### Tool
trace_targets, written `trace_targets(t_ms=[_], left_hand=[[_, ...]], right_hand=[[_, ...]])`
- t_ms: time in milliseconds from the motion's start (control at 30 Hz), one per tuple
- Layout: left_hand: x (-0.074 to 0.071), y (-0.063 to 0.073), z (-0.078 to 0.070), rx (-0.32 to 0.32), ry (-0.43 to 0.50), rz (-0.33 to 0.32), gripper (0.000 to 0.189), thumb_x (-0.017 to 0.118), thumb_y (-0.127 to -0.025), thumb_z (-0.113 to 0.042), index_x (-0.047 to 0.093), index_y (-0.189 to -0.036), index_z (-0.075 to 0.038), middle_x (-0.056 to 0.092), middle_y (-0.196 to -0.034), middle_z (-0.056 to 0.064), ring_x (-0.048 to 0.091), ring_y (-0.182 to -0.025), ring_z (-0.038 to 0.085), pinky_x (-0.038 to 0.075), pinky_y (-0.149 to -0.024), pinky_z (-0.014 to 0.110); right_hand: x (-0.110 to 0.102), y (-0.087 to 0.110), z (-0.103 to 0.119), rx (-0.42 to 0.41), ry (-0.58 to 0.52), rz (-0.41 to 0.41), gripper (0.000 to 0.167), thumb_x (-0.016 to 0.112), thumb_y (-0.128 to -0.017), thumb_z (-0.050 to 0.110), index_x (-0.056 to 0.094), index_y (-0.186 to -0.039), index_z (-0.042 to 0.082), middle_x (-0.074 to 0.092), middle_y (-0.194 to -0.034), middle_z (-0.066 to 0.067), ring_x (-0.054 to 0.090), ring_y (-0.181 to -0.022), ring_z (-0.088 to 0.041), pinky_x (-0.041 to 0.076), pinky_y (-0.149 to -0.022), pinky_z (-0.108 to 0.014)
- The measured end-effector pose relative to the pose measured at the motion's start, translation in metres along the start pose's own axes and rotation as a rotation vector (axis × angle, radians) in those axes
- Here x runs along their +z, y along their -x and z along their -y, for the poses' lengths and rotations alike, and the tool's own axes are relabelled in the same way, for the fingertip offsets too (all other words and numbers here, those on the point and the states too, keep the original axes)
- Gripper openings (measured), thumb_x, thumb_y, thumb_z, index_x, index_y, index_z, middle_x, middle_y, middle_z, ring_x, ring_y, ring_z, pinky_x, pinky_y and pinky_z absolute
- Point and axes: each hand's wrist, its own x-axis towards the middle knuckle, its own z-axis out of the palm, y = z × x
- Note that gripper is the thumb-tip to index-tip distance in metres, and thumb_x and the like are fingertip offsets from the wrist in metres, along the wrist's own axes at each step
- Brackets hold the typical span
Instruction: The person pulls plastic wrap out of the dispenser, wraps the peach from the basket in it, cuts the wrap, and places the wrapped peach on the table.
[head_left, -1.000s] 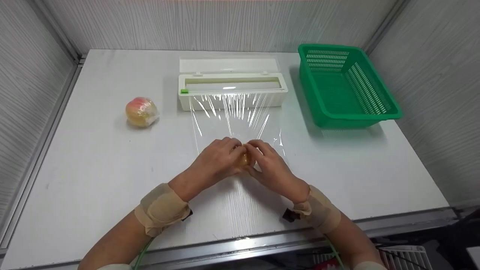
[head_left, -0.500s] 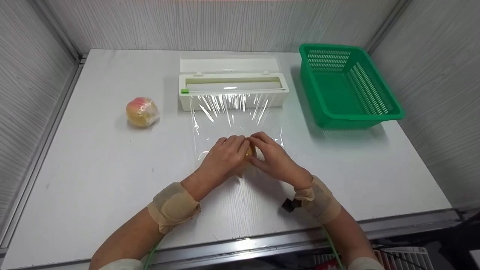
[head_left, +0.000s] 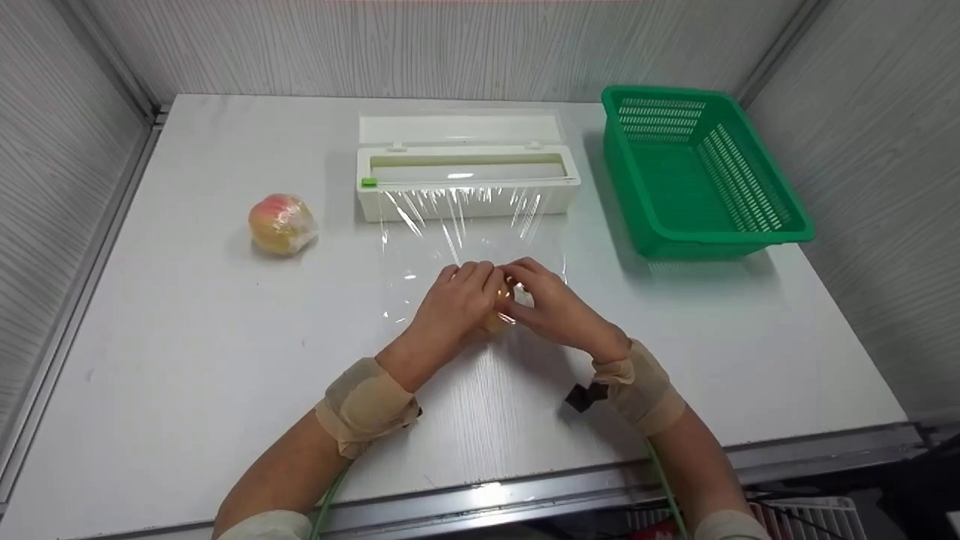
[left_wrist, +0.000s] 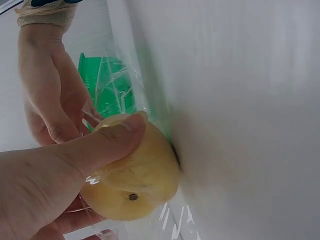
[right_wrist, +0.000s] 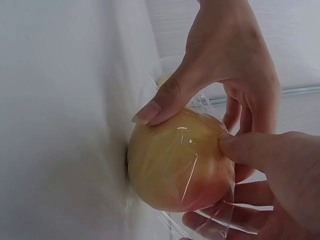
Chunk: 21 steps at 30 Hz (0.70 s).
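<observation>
A yellow peach (right_wrist: 175, 165) with a red blush lies against the table, covered by clear plastic wrap (head_left: 409, 255). My left hand (head_left: 454, 304) grips it, the thumb across its side near the stem hollow in the left wrist view. From the other side my right hand (head_left: 559, 311) holds the wrapped peach, thumb tip on the film and fingers curved along it in the right wrist view. The wrap stretches from the white dispenser box (head_left: 469, 201) to the peach, creased and shiny. In the head view both hands hide most of the fruit.
Another wrapped peach (head_left: 281, 225) sits on the left of the white table (head_left: 187, 360). A green plastic basket (head_left: 720, 238) stands at the back right. The dispenser's lid (head_left: 461, 129) is raised behind its roll, with a small green piece (head_left: 369, 182) at the front left corner.
Both hands have moved slightly away from the body with the peach, toward the dispenser. The left hand has also shifted right, and the span of wrap is shorter.
</observation>
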Motion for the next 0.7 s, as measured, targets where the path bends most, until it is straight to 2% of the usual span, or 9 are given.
trace_targets(t_ms=[67, 133, 233, 367, 500, 700], left_hand=[[-0.002, -0.002, 0.001, -0.009, 0.041, 0.047, 0.070, 0.094, -0.057, -0.041, 0.059, -0.108, -0.008, 0.059, -0.097, 0.003, 0.061, -0.089, 0.019, 0.051, -0.074, 0.029], [-0.005, -0.005, 0.002, -0.015, 0.091, 0.104, 0.079, 0.096, -0.051, -0.045, 0.058, -0.109, -0.007, 0.059, -0.098, 0.003, 0.061, -0.090, 0.020, 0.052, -0.074, 0.031], [-0.007, -0.008, 0.006, -0.024, 0.191, 0.201, 0.076, 0.095, -0.057, -0.041, 0.056, -0.112, -0.005, 0.059, -0.103, 0.006, 0.061, -0.093, 0.023, 0.053, -0.076, 0.034], [-0.008, -0.013, 0.015, -0.069, 0.360, 0.328, 0.072, 0.091, -0.066, -0.035, 0.055, -0.119, -0.003, 0.060, -0.112, 0.010, 0.061, -0.101, 0.027, 0.055, -0.083, 0.041], [-0.005, -0.016, 0.024, -0.125, 0.491, 0.379, 0.069, 0.089, -0.070, -0.034, 0.056, -0.122, -0.004, 0.060, -0.116, 0.011, 0.061, -0.105, 0.030, 0.055, -0.085, 0.046], [0.000, -0.020, 0.034, -0.133, 0.591, 0.414, 0.069, 0.085, -0.075, -0.038, 0.056, -0.126, -0.002, 0.060, -0.120, 0.013, 0.060, -0.106, 0.031, 0.056, -0.082, 0.045]], right_hand=[[-0.001, 0.000, 0.000, 0.008, 0.011, -0.007, 0.048, 0.066, -0.095, 0.016, 0.051, -0.137, -0.001, 0.059, -0.122, -0.014, 0.059, -0.110, -0.027, 0.051, -0.096, -0.046], [0.000, 0.000, 0.000, -0.010, 0.054, -0.037, 0.055, 0.067, -0.094, 0.015, 0.046, -0.142, -0.001, 0.056, -0.128, -0.016, 0.058, -0.116, -0.029, 0.051, -0.099, -0.045], [0.001, 0.003, 0.003, -0.067, 0.165, -0.111, 0.062, 0.070, -0.090, 0.015, 0.042, -0.143, 0.000, 0.050, -0.135, -0.018, 0.054, -0.122, -0.031, 0.049, -0.103, -0.041], [0.003, 0.008, 0.008, -0.143, 0.288, -0.188, 0.060, 0.076, -0.085, 0.014, 0.047, -0.135, 0.000, 0.049, -0.132, -0.017, 0.054, -0.121, -0.030, 0.049, -0.102, -0.040], [0.004, 0.006, 0.012, -0.174, 0.330, -0.167, 0.054, 0.079, -0.083, 0.012, 0.053, -0.128, 0.001, 0.054, -0.126, -0.014, 0.056, -0.115, -0.029, 0.050, -0.098, -0.041], [0.004, 0.000, 0.010, -0.167, 0.354, -0.087, 0.057, 0.077, -0.084, 0.010, 0.052, -0.134, 0.000, 0.056, -0.127, -0.014, 0.058, -0.112, -0.028, 0.052, -0.096, -0.039]])
